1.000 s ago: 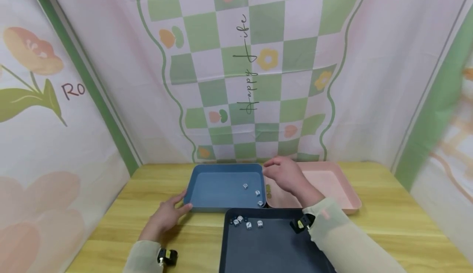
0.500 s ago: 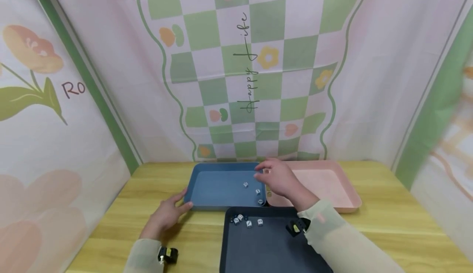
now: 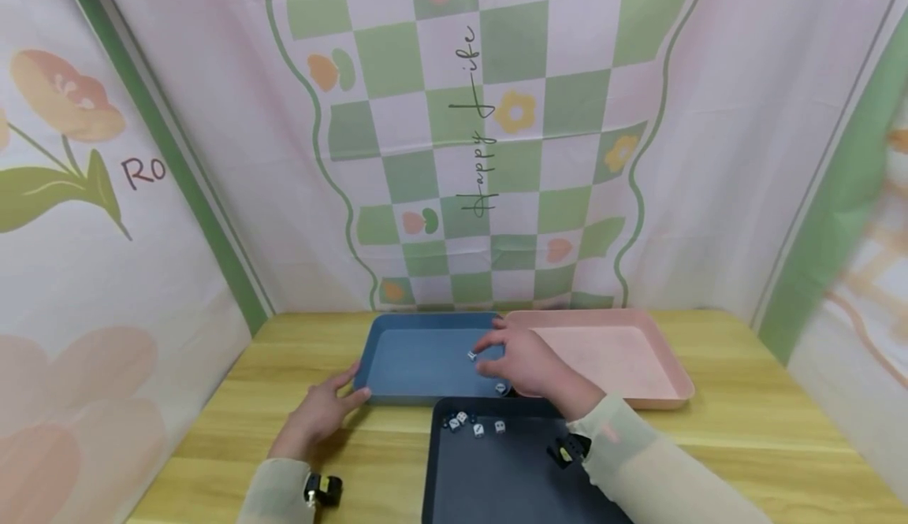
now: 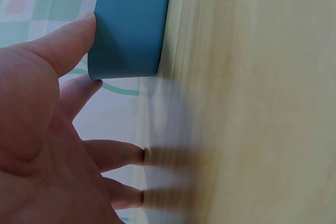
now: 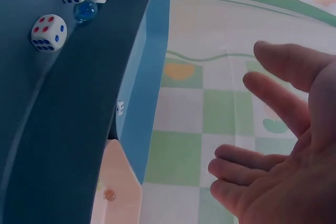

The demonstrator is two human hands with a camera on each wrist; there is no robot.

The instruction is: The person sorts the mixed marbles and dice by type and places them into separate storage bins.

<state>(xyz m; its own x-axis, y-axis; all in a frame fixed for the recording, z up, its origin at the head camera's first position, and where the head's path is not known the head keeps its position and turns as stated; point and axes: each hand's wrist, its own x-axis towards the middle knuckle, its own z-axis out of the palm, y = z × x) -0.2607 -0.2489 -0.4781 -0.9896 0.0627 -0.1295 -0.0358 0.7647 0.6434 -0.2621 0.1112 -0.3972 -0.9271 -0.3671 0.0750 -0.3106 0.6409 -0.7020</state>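
My left hand [image 3: 319, 414] touches the near left corner of the blue tray [image 3: 411, 362]. In the left wrist view its thumb [image 4: 76, 35] meets the tray wall, while two lower fingers rest on the table. Over the blue tray's right side is my right hand [image 3: 528, 358], thumb and index finger apart, with nothing between them. A white die [image 3: 471, 355] lies just beyond its fingertips, and another die [image 3: 500, 388] sits by the tray's near right corner. The right wrist view shows the right hand's fingers extended and unoccupied.
A dark tray [image 3: 525, 477] in front holds several white dice [image 3: 478, 430] and blue beads [image 5: 85, 10] near its far left corner. The pink tray [image 3: 624, 351] adjoins the blue one on the right, with an amber bead [image 5: 109, 195] inside. A patterned curtain [image 3: 454, 154] stands behind.
My right hand has moved left and nearer from the divide between the blue and pink trays to over the blue tray, now covering one die. The left hand stays put.
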